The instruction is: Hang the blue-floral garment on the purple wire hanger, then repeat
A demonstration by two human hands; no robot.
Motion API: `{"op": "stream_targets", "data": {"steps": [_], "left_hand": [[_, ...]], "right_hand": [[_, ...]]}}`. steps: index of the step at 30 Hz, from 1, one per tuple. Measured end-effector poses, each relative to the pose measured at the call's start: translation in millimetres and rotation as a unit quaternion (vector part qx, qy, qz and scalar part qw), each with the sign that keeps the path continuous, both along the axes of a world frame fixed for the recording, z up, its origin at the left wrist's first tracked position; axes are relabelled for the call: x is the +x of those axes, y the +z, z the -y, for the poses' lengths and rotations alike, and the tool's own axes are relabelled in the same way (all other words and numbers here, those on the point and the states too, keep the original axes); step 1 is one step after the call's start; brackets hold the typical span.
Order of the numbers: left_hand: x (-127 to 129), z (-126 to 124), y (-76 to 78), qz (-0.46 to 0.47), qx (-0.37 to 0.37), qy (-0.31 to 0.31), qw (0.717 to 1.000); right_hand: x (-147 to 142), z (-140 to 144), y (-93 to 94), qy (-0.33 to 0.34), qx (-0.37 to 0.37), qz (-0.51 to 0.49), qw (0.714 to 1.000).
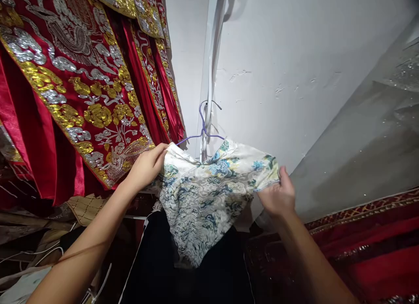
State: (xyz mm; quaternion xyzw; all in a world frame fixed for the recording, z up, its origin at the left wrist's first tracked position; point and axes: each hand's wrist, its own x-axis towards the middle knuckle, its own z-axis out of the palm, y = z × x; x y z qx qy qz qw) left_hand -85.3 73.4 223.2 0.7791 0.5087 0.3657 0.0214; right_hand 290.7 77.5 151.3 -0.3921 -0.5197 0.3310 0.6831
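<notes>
Holding out a floral top [203, 195] at 6 o'clock, just below the middle of the view, with collar toward 12 and loose, crumpled lower end toward 6, in front of dark clothing [150, 251]. Fitted at the neck over a purple hanger [203, 130], with hook uppermost beside a pale upright strip [211, 63]; hung from it or free of it, cannot tell.

Likely light and soft to handle, judging by the fine creases and sagging folds; probably quick to bunch and perhaps a little slippery on thin wire. Unlikely to break, though possibly prone to snags or pulled stitches at the neckline. Best taken by the shoulders or sleeve hems, or lifted by the hanger, rather than by the thin cloth of the front.

Reaching in from 8 o'clock, gripping the shoulder edge at the top's 10 with the left hand [150, 164], back of the hand upward, fingers closed narrow on the cloth. Reaching in from between 4 and 5 with the right hand [278, 192], at the top's 3, thumb raised just beside the cuff, fingers mostly out of sight behind the sleeve; pinching it or merely supporting it, cannot tell.

Flanked from 9 to 11 o'clock by red embroidered garments [78, 98], backed at 1 by a white wall [278, 68].
</notes>
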Motion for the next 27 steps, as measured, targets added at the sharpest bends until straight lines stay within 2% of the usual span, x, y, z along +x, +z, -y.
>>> {"op": "stream_targets", "data": {"steps": [2, 4, 7, 10, 11, 12, 14, 15, 16, 17, 19, 20, 21, 25, 27], "left_hand": [[3, -1, 3.7, 0.014, 0.003, -0.011, 1.000], [5, -4, 8.2, 0.054, 0.013, -0.038, 0.998], [5, -9, 11.6, 0.149, 0.014, -0.066, 0.987], [2, -10, 7.0, 0.201, -0.007, -0.053, 0.978], [0, -10, 3.5, 0.201, -0.010, -0.044, 0.979], [-1, -10, -0.8, 0.197, -0.011, -0.035, 0.980], [-2, -10, -11.2, 0.207, -0.010, -0.029, 0.978], [-1, -10, -16.6, 0.224, -0.014, -0.035, 0.974], [1, -10, -21.4, 0.244, -0.022, -0.047, 0.968], [3, -9, -25.4, 0.264, -0.032, -0.062, 0.962], [12, -7, -29.2, 0.285, -0.057, -0.106, 0.951], [17, -4, -28.8, 0.283, -0.070, -0.134, 0.947], [23, 0, -27.1, 0.276, -0.082, -0.166, 0.943], [54, 27, -12.9, 0.246, -0.115, -0.308, 0.912], [70, 42, -6.0, 0.248, -0.122, -0.359, 0.891]], "right_hand": [[6, -5, 21.0, 0.008, -0.028, -0.079, 0.996], [6, -8, 46.3, 0.004, -0.022, -0.109, 0.994], [-5, -2, 76.3, 0.053, -0.005, -0.070, 0.996], [-22, 22, 87.5, 0.149, -0.033, -0.005, 0.988], [-28, 32, 88.1, 0.215, -0.042, 0.034, 0.975], [-34, 42, 87.7, 0.304, -0.046, 0.089, 0.947], [-43, 55, 84.3, 0.472, -0.042, 0.221, 0.852], [-47, 58, 80.9, 0.504, -0.035, 0.282, 0.815], [-51, 59, 75.9, 0.488, -0.030, 0.334, 0.805], [-55, 56, 69.3, 0.426, -0.027, 0.376, 0.822], [-62, 44, 51.5, 0.241, -0.013, 0.431, 0.870], [-66, 36, 41.1, 0.167, 0.002, 0.449, 0.878], [-71, 29, 30.4, 0.121, 0.024, 0.464, 0.877], [-98, 15, -8.2, 0.062, 0.154, 0.505, 0.847], [-116, 19, -21.9, 0.035, 0.194, 0.488, 0.850]]}}
